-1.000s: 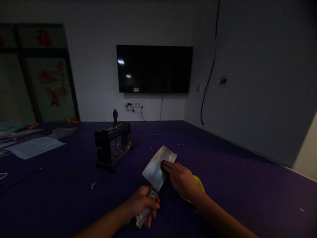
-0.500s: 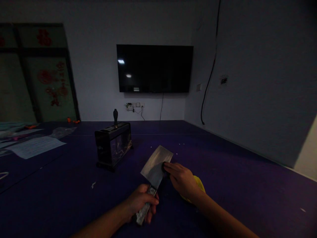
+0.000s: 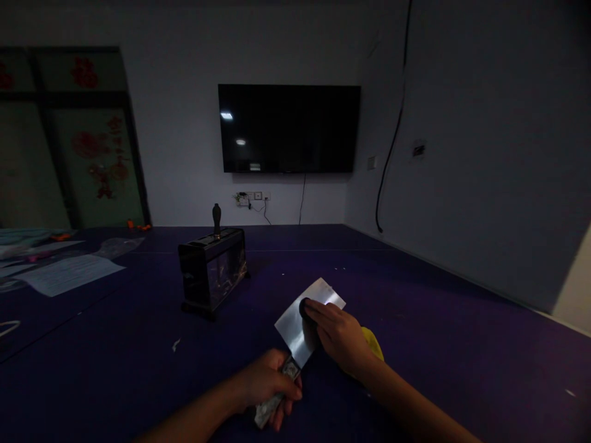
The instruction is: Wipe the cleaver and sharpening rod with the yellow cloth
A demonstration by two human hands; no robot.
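My left hand (image 3: 272, 380) is wrapped round the pale, mottled handle of a cleaver (image 3: 295, 320). Its broad metal blade points away to the right and catches bright light. A small dark round-edged pad (image 3: 305, 309) lies against the blade under the fingertips of my right hand (image 3: 342, 337); its material cannot be made out. Partly hidden behind my right wrist is something yellow (image 3: 372, 343) on the purple surface.
A black knife-block-like holder (image 3: 212, 271) with a dark upright handle (image 3: 217, 219) stands left of the cleaver. Papers (image 3: 69, 274) and crumpled plastic (image 3: 119, 246) lie far left. White scraps (image 3: 176, 345) dot the purple surface (image 3: 138, 381). A television (image 3: 290, 129) hangs on the wall.
The cleaver's blade has swung to the right and tilted, now shining brightly. The dark pad now sits farther in on the blade, away from its right edge. My left hand has shifted slightly right.
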